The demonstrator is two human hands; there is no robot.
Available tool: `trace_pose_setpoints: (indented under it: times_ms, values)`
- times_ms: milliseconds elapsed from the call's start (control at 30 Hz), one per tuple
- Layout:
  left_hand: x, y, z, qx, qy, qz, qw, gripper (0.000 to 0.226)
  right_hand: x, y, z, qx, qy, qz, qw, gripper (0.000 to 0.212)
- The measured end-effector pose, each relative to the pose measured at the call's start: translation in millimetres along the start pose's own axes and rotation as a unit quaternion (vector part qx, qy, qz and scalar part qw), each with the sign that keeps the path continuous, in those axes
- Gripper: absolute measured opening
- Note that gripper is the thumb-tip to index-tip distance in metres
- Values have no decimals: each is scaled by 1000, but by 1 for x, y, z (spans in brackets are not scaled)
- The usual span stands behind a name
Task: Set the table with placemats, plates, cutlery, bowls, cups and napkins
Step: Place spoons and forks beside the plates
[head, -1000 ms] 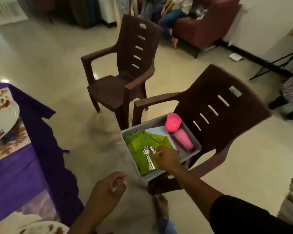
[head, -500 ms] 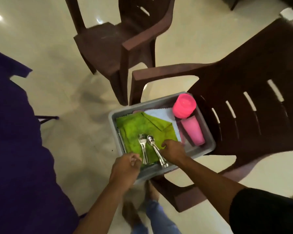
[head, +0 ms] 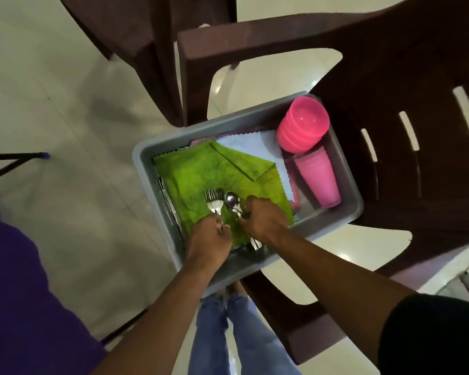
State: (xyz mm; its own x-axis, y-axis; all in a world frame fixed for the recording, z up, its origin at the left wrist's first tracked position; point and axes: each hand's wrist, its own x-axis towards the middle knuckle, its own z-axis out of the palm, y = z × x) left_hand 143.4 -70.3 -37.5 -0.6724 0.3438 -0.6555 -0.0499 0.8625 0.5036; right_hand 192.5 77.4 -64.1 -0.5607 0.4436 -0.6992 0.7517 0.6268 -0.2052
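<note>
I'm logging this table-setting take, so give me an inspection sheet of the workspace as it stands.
Surface: grey tray resting on a brown chair.
Job's things: forks and spoon on a green napkin; white napkin; stacked pink bowls; pink cups lying down.
Clutter: nothing seen.
Grippers: left hand grips the forks; right hand grips the spoon.
Cables: nothing seen.
Surroundings: second chair, purple tablecloth, tiled floor.

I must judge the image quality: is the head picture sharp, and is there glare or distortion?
Head view: dim and soft; the forks blur together, glare patches shine on the floor, and the wide lens bends the chair edges.
</note>
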Motion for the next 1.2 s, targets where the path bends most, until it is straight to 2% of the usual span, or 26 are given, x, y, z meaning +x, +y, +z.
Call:
trace_pose_setpoints:
  times_ms: [233, 500, 633, 667, 733, 833, 1200]
  values:
    - [9, 6, 18, -29, -19, -21, 999, 13, 16, -1, 11, 24, 10, 28, 999, 34]
    - [14, 1, 25, -53, -15, -54, 997, 12, 25, 0, 6, 88, -27, 50, 994, 23]
    - [11, -5, 26, -63, -25, -63, 996, 5, 26, 4, 5, 123, -46, 59, 990, 29]
    - [11, -5, 26, -70, -27, -64, 995, 5, 27, 5, 5, 121, -43, 58, 990, 30]
    - [11, -5, 28, -76, -29, -70, 994, 22, 27, 3, 6, 103, -32, 54, 993, 33]
    - [11, -1, 32, -71, -27, -68, 995, 13, 26, 0, 7, 55, -18, 34, 998, 31]
    - [15, 1, 32, -106, -40, -98, 989, 26, 29, -10, 8, 0, 10, 15, 1000, 36]
